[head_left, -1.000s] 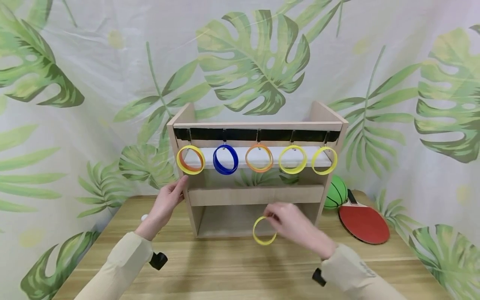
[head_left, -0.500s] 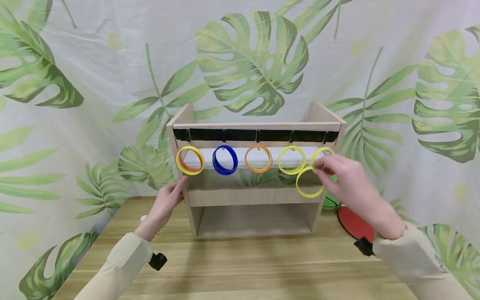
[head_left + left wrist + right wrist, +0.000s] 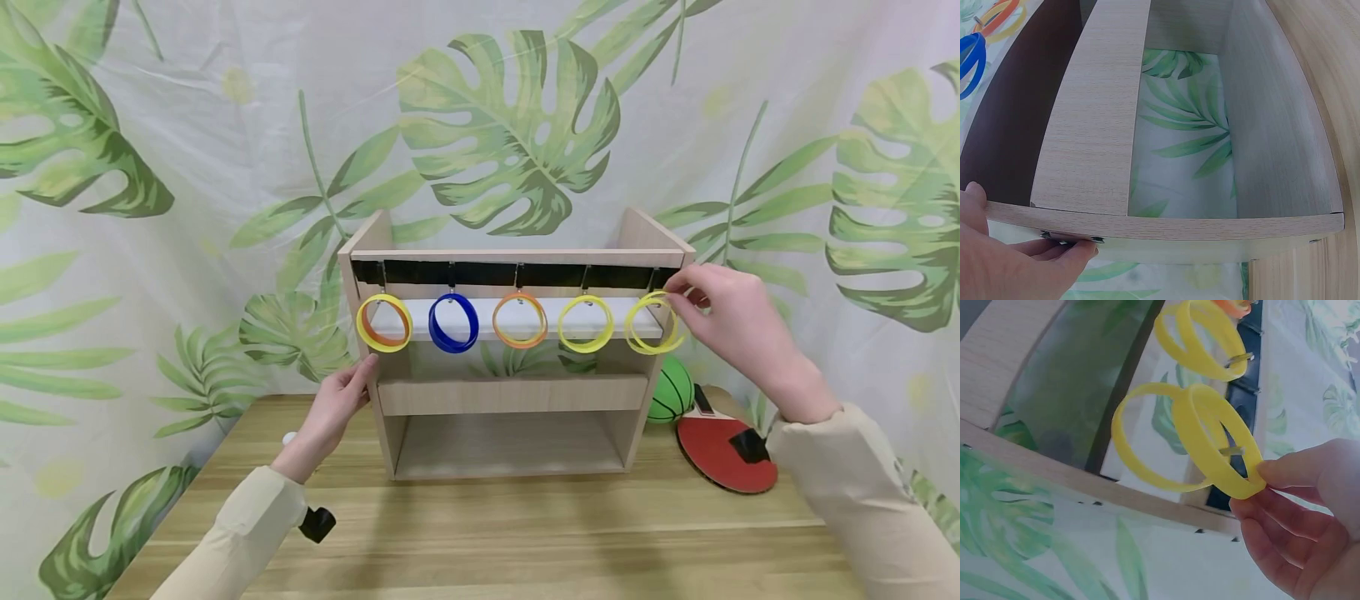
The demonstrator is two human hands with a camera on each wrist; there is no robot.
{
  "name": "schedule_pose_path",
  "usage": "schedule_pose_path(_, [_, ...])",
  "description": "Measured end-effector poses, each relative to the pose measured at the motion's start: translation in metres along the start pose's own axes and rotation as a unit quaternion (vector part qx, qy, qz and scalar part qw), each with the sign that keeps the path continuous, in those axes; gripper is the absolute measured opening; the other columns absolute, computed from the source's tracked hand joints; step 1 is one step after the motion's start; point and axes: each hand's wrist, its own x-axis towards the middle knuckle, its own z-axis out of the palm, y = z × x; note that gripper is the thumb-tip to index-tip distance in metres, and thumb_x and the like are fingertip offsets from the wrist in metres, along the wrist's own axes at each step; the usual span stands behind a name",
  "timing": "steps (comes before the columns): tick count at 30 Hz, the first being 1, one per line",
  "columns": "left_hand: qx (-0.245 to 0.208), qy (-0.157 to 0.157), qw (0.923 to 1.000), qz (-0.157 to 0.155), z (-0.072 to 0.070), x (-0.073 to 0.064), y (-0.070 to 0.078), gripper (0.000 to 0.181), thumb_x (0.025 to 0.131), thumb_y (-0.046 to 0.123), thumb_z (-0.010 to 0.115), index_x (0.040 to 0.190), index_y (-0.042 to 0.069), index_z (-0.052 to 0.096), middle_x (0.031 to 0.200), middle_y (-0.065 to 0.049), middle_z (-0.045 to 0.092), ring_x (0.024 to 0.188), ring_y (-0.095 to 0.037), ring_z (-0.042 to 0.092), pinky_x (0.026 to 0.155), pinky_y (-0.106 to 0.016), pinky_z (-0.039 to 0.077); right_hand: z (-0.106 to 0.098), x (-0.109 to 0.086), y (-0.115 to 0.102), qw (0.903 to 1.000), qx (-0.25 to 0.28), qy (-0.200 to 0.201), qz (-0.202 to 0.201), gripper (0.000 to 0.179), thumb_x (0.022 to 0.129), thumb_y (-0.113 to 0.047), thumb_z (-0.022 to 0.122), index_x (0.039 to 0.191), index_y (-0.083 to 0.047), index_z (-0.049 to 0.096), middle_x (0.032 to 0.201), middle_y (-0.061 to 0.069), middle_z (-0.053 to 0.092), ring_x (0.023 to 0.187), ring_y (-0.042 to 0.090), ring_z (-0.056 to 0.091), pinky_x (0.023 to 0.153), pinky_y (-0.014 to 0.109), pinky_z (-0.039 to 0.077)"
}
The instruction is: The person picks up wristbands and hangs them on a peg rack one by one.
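My right hand (image 3: 738,325) pinches a yellow ring (image 3: 1190,434) between thumb and fingers at the rightmost hook (image 3: 1232,451). This hook passes into the ring's opening in the right wrist view. Behind the held ring, another yellow ring (image 3: 1160,482) hangs there. My left hand (image 3: 333,408) grips the left side panel (image 3: 1166,227) of a small wooden shelf (image 3: 510,396), thumb at the front edge and fingers on the outer face. Along the black strip (image 3: 483,274), other hooks carry yellow-and-orange rings (image 3: 384,342), blue rings (image 3: 452,342), an orange ring (image 3: 519,342) and yellow rings (image 3: 587,345).
The shelf stands on a wooden table (image 3: 487,533) before a leaf-patterned cloth. To its right are a green ball (image 3: 670,392) and a red table tennis paddle (image 3: 723,454). A small white object (image 3: 288,437) lies behind my left wrist.
My right hand has carried the yellow ring from low in front of the shelf up and right to the rightmost hook. The left hand stays on the side panel.
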Motion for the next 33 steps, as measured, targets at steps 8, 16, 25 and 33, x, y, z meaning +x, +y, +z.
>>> schedule_pose_path(8, [-0.001,-0.001,1.0,0.004,0.001,0.0,0.0,0.077,0.103,0.054,0.038,0.152,-0.005,0.031,0.165,-0.017,0.019,0.151,-0.034,0.025,0.12,-0.045,0.034,0.008,-0.002,0.007,0.9986,-0.003,-0.046,0.024,0.011,0.085,0.002,0.073,0.093,-0.005,0.072,0.088,0.011,0.074,0.075,0.024,0.068,0.065,0.042,0.059])
schedule_pose_path(16, [0.002,-0.001,1.0,0.002,0.001,0.001,0.001,0.078,0.103,0.056,0.038,0.152,-0.005,0.03,0.165,-0.017,0.019,0.151,-0.034,0.024,0.121,-0.046,0.033,0.011,-0.002,0.005,0.9981,-0.012,-0.051,0.032,0.009,0.086,0.0,0.072,0.094,-0.004,0.073,0.088,0.01,0.074,0.077,0.024,0.069,0.062,0.039,0.057])
schedule_pose_path(25, [0.002,0.011,0.9999,0.002,0.002,0.003,0.001,0.078,0.103,0.056,0.038,0.15,-0.006,0.035,0.164,-0.016,0.022,0.15,-0.032,0.028,0.12,-0.045,0.035,0.009,-0.006,0.005,0.9993,0.002,-0.023,0.03,0.01,0.087,0.002,0.069,0.095,-0.003,0.072,0.09,0.01,0.073,0.078,0.023,0.068,0.069,0.043,0.06])
schedule_pose_path(33, [0.047,0.043,0.9978,0.014,0.003,-0.002,-0.001,0.08,0.1,0.061,0.041,0.152,0.0,0.035,0.157,-0.02,0.037,0.144,-0.033,0.04,0.118,-0.045,0.039,0.01,-0.027,-0.005,0.9972,0.04,0.063,0.009,0.011,0.087,0.004,0.067,0.096,0.001,0.071,0.091,0.011,0.072,0.079,0.019,0.065,0.074,-0.002,0.042])
